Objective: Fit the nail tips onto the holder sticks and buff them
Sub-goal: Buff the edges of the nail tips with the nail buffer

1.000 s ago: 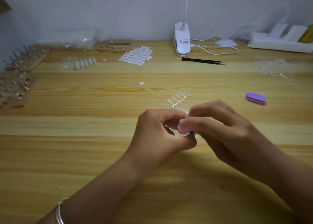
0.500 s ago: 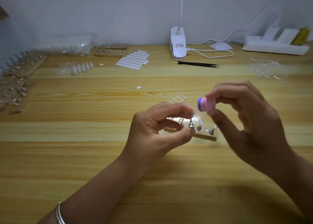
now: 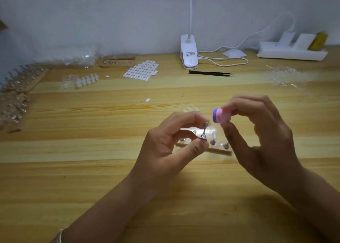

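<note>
Your left hand [image 3: 169,145] pinches a holder stick [image 3: 204,131] upright, thumb beneath. Your right hand [image 3: 257,132] grips the pink-purple buffer block [image 3: 220,116] just beside its top, above a wooden stand [image 3: 219,150] on the counter [image 3: 92,169].

- Clip-on desk lamp base [image 3: 189,52], white, at the back edge of the wooden desk: a small label on its front carries a short line of red print above fainter dark lines. All of it is too blurred to read.
- No other writing, brand, number or sign can be read.
</note>
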The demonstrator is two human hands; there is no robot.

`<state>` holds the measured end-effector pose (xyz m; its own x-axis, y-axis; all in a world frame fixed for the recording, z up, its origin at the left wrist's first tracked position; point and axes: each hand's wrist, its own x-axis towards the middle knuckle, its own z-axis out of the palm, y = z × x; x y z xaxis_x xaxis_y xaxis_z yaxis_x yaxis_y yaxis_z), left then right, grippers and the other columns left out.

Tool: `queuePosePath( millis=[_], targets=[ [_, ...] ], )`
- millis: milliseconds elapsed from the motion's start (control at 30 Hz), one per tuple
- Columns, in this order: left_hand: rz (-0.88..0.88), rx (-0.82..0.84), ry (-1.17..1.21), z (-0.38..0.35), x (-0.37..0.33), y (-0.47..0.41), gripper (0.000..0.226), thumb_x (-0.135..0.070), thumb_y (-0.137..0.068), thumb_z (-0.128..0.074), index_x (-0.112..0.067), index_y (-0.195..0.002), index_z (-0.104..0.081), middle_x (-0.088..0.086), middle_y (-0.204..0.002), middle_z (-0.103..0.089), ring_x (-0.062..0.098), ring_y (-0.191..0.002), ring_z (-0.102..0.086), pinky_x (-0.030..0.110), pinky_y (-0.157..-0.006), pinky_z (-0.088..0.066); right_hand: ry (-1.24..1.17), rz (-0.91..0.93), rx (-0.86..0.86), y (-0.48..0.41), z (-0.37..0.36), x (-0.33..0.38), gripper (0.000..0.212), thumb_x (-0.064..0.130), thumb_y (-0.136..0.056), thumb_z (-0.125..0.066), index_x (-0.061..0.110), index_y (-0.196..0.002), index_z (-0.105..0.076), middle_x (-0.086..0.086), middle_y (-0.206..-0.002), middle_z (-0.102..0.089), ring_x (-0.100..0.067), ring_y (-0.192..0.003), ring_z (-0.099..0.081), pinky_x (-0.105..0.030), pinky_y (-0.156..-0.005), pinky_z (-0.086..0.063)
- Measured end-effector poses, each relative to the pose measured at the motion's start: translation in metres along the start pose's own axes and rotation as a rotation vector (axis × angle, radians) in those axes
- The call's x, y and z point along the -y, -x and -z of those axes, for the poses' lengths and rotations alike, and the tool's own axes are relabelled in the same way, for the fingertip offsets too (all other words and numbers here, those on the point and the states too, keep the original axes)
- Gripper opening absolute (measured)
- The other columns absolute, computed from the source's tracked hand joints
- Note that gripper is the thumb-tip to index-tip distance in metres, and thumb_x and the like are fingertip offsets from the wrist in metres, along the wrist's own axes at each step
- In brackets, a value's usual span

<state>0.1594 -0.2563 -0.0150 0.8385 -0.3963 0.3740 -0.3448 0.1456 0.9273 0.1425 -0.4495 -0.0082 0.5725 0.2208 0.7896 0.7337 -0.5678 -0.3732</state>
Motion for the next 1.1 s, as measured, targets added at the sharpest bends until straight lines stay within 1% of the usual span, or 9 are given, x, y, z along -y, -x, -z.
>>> queuePosePath(
  millis=[133, 267, 400, 567, 667, 733, 833, 1000, 1100],
  targets=[
    [-0.018, 0.021, -0.026, -0.002, 0.0, 0.0, 0.03, -0.011, -0.087, -0.067, -0.008, -0.117, -0.062, 0.011, -0.109, -0.064, 0.026, -0.102, -0.062, 0.036, -0.086, -0.053, 0.031, 0.109, 0.014, 0.006, -0.006, 0.009, 0.026, -0.003, -0.094, -0.059, 0.01, -0.116, -0.058, 0.001, -0.113, -0.055, -0.015, -0.11, -0.058, -0.026, -0.095, -0.045],
    [-0.004, 0.01, -0.04, 0.0, 0.001, 0.0, 0.027, -0.012, -0.085, -0.068, -0.012, -0.112, -0.064, 0.001, -0.107, -0.064, 0.019, -0.102, -0.061, 0.027, -0.084, -0.049, 0.074, 0.017, 0.016, 0.0, 0.002, -0.006, 0.029, -0.008, -0.091, -0.058, 0.011, -0.113, -0.057, -0.009, -0.106, -0.06, -0.026, -0.1, -0.061, -0.039, -0.088, -0.05],
    [-0.022, 0.029, -0.076, -0.002, 0.002, 0.0, 0.032, -0.013, -0.086, -0.067, -0.009, -0.117, -0.063, 0.008, -0.111, -0.065, 0.024, -0.103, -0.062, 0.031, -0.085, -0.052, 0.05, 0.109, 0.056, 0.007, -0.004, 0.006, 0.027, -0.005, -0.094, -0.056, 0.009, -0.116, -0.059, -0.006, -0.113, -0.057, -0.022, -0.107, -0.059, -0.031, -0.094, -0.046],
    [0.001, 0.041, -0.086, 0.0, 0.003, 0.0, 0.025, -0.014, -0.086, -0.068, -0.011, -0.11, -0.065, 0.001, -0.106, -0.064, 0.018, -0.1, -0.061, 0.028, -0.082, -0.051, 0.144, 0.028, 0.095, 0.0, 0.005, -0.013, 0.022, -0.01, -0.092, -0.055, 0.001, -0.109, -0.063, -0.002, -0.11, -0.054, -0.023, -0.102, -0.058, -0.047, -0.084, -0.05],
    [-0.002, 0.048, -0.073, 0.0, 0.003, 0.0, 0.029, -0.013, -0.086, -0.068, -0.011, -0.114, -0.065, 0.007, -0.109, -0.065, 0.026, -0.102, -0.062, 0.038, -0.084, -0.054, 0.049, 0.093, 0.12, 0.004, -0.002, 0.002, 0.026, -0.008, -0.094, -0.053, 0.009, -0.112, -0.061, -0.005, -0.113, -0.056, -0.025, -0.106, -0.058, -0.037, -0.091, -0.046],
    [0.002, 0.059, -0.076, 0.001, 0.003, -0.001, 0.029, -0.013, -0.086, -0.068, -0.011, -0.114, -0.065, 0.007, -0.108, -0.065, 0.026, -0.101, -0.062, 0.038, -0.084, -0.054, 0.094, 0.127, 0.166, 0.005, 0.0, -0.002, 0.023, -0.008, -0.095, -0.052, 0.005, -0.111, -0.062, -0.005, -0.114, -0.054, -0.026, -0.106, -0.057, -0.035, -0.094, -0.045],
    [0.029, 0.056, -0.063, 0.003, 0.002, 0.0, 0.024, -0.016, -0.086, -0.069, -0.012, -0.109, -0.065, -0.002, -0.104, -0.063, 0.017, -0.098, -0.061, 0.031, -0.082, -0.051, 0.163, 0.038, 0.128, -0.002, 0.01, -0.016, 0.021, -0.011, -0.091, -0.054, -0.001, -0.107, -0.064, -0.005, -0.11, -0.054, -0.029, -0.1, -0.058, -0.048, -0.086, -0.049],
    [0.013, 0.07, -0.082, 0.0, 0.002, -0.001, 0.029, -0.014, -0.086, -0.067, -0.01, -0.115, -0.065, 0.006, -0.108, -0.065, 0.025, -0.102, -0.062, 0.033, -0.084, -0.053, 0.101, 0.121, 0.156, 0.004, 0.001, -0.002, 0.025, -0.006, -0.096, -0.051, 0.009, -0.113, -0.06, -0.004, -0.114, -0.055, -0.024, -0.107, -0.057, -0.032, -0.096, -0.043],
    [0.036, 0.063, -0.078, 0.002, 0.002, -0.001, 0.024, -0.014, -0.086, -0.068, -0.012, -0.11, -0.066, -0.003, -0.103, -0.063, 0.016, -0.098, -0.061, 0.027, -0.082, -0.05, 0.166, 0.039, 0.147, 0.0, 0.01, -0.017, 0.021, -0.01, -0.093, -0.053, 0.001, -0.108, -0.063, -0.007, -0.109, -0.055, -0.03, -0.099, -0.058, -0.045, -0.087, -0.048]
  ],
)
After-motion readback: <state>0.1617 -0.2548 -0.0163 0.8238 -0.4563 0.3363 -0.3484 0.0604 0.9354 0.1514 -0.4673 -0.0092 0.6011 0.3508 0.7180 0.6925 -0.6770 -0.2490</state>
